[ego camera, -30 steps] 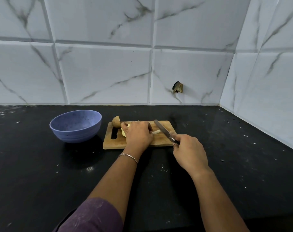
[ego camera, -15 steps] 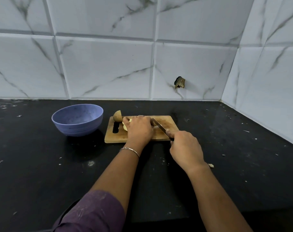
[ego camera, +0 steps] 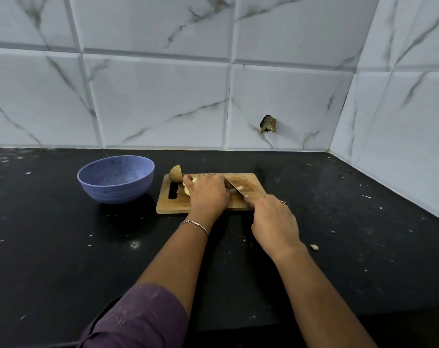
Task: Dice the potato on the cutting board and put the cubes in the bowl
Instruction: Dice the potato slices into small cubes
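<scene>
On board (ego camera: 248, 197), pinning potato (ego camera: 186, 190) under curled left hand (ego camera: 208, 194) against slipping, clamping right hand (ego camera: 273, 219) round knife (ego camera: 234, 186), slicing close alongside, with bowl (ego camera: 113, 192) near for cubes.

black counter (ego camera: 63, 259), marble wall tiles (ego camera: 158, 96)

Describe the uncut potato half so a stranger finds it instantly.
On the black counter, find the wooden cutting board right of the blue bowl. At its far left corner sits the potato half. Unlike the pale pieces under the left hand, it shows brown skin, clear of the knife.
</scene>
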Demonstrator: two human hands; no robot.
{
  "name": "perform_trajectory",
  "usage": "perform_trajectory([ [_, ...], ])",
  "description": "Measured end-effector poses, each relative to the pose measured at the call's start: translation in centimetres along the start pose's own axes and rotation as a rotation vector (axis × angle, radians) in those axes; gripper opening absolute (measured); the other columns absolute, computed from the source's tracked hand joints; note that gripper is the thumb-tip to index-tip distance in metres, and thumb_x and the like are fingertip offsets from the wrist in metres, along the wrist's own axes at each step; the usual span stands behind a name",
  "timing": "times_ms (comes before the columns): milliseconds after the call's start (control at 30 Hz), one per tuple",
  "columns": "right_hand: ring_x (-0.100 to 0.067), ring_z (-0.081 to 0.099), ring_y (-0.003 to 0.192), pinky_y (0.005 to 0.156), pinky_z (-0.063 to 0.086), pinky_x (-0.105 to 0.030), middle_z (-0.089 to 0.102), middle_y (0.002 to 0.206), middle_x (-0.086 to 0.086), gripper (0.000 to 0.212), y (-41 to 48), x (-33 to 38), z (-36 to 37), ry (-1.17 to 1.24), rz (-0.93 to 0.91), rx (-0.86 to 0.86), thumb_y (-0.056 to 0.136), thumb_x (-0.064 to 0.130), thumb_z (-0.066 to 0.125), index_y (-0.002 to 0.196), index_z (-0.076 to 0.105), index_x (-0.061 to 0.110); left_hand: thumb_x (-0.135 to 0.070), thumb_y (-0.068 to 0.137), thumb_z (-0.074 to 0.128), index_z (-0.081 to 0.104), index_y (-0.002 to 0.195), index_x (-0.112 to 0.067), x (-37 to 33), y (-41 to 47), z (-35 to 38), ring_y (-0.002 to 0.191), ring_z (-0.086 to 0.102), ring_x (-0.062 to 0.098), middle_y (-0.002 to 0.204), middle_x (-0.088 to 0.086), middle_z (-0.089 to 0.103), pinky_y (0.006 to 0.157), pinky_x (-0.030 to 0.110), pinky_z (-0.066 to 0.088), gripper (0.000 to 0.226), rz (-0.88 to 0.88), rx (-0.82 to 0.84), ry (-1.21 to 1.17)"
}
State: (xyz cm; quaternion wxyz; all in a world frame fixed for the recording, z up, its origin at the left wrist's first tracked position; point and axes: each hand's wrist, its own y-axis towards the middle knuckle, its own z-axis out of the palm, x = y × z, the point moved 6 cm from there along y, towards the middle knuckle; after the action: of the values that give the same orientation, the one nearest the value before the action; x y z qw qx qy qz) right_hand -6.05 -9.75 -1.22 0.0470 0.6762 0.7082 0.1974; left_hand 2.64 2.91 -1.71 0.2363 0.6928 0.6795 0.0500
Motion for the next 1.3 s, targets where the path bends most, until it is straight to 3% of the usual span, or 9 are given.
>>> perform_trajectory([
  [167, -0.018, 0.058, 0.102, 0.08, 0.05, -0.029, 0.055, 0.118, -0.003, 0.045, 0.3, -0.5, 0.3, -0.004, -0.003, -0.011, 0.105, 0.017, 0.045, 0.148, 0.044, 0.031, -0.027, 0.094, 0.055, 0.072, 0.098, -0.028, 0.0, 0.1, 0.1, 0.11, 0.056, 0.019, 0.106, -0.004, 0.066, 0.108, 0.055, 0.018, 0.018, -0.006, -0.004, -0.002],
  [333, -0.021, 0.059, 0.096, 0.074, 0.046, -0.029, 0.052, 0.102, -0.001, 0.049, 0.4, -1.3, 0.3, 0.059, 0.043, -0.041, 0.102, 0.011, 0.048, 0.147, 0.046, 0.03, -0.029, 0.094, 0.055, 0.07, 0.101, -0.027, 0.0, -0.2, -0.2, 0.113, 0.054, 0.02, 0.108, -0.002, 0.064, 0.105, 0.055, 0.02, 0.017, 0.016, -0.024, 0.031],
  [533, -0.008, 0.057, 0.074, 0.064, 0.049, -0.019, 0.056, 0.091, 0.009, 0.034, 0.1, -1.0, -0.1, 0.188, 0.049, -0.07, 0.102, 0.023, 0.054, 0.134, 0.06, 0.031, -0.027, 0.095, 0.056, 0.07, 0.101, -0.029, 0.4, -0.4, -0.8, 0.117, 0.051, 0.021, 0.111, -0.003, 0.063, 0.108, 0.055, 0.017, 0.015, -0.005, -0.017, 0.038],
  [700, -0.01, 0.065, 0.087, 0.076, 0.059, -0.027, 0.066, 0.102, 0.006, 0.039, -0.2, -0.3, 0.0, 0.19, 0.035, -0.049, 0.1, 0.02, 0.057, 0.137, 0.058, 0.031, -0.028, 0.095, 0.058, 0.071, 0.102, -0.031, 1.0, -0.3, -0.7, 0.118, 0.05, 0.022, 0.112, -0.003, 0.063, 0.108, 0.056, 0.018, 0.015, -0.031, -0.003, 0.027],
  [900, -0.013, 0.065, 0.091, 0.079, 0.059, -0.031, 0.065, 0.107, 0.003, 0.042, -0.5, -0.1, -0.1, 0.16, 0.011, -0.049, 0.1, 0.017, 0.056, 0.14, 0.054, 0.03, -0.029, 0.094, 0.058, 0.071, 0.101, -0.032, 1.0, -0.3, -0.6, 0.118, 0.05, 0.021, 0.112, -0.004, 0.063, 0.109, 0.057, 0.018, 0.015, -0.028, -0.002, 0.014],
  [1300, -0.017, 0.063, 0.1, 0.082, 0.054, -0.029, 0.059, 0.119, -0.003, 0.038, -1.2, 2.1, -0.5, -0.021, -0.118, -0.026, 0.102, 0.015, 0.052, 0.139, 0.052, 0.02, -0.034, 0.092, 0.054, 0.073, 0.106, -0.031, 0.6, -0.3, -0.2, 0.121, 0.05, 0.019, 0.118, -0.006, 0.063, 0.108, 0.057, 0.013, 0.024, 0.007, 0.051, -0.02],
])
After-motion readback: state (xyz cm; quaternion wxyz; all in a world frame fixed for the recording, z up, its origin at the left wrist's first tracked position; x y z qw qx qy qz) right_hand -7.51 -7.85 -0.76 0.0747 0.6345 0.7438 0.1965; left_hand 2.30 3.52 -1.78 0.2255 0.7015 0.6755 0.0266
